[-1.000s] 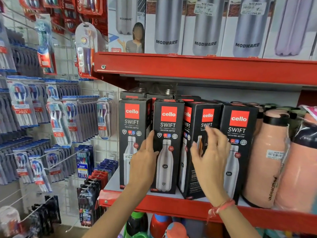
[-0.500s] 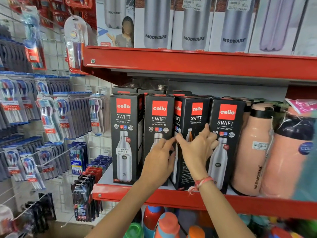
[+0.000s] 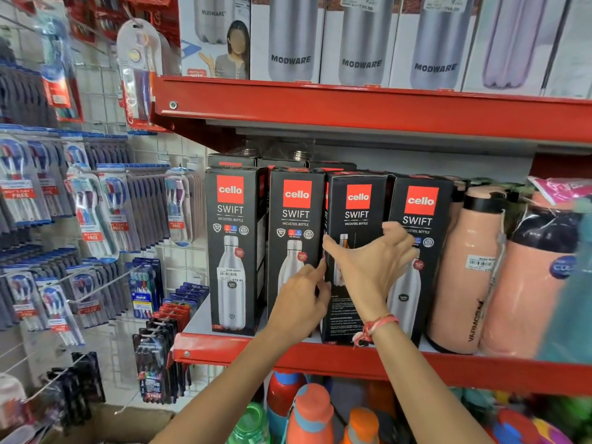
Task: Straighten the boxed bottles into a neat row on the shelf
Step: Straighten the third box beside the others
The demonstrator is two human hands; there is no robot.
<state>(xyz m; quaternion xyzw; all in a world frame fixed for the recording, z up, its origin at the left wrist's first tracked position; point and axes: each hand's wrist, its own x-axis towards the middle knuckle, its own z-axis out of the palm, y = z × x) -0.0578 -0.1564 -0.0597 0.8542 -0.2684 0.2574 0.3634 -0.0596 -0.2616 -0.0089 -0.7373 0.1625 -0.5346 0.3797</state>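
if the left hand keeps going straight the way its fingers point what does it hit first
Most likely the third cello box: the left hand points up and right, its fingertips at that box's left front edge, by the second box. Depth is unclear.

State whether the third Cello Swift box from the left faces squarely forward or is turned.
Turned: the third Cello Swift box shows a side panel, unlike its neighbours.

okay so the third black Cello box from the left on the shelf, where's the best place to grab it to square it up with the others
Probably by its two tall side faces at mid-height, coming straight in from the front. The third Cello box stands upright but turned, its left side face showing beside the second Cello box. The right hand already spans its front; the left hand sits at its left edge, so a two-sided grip can twist it flush.
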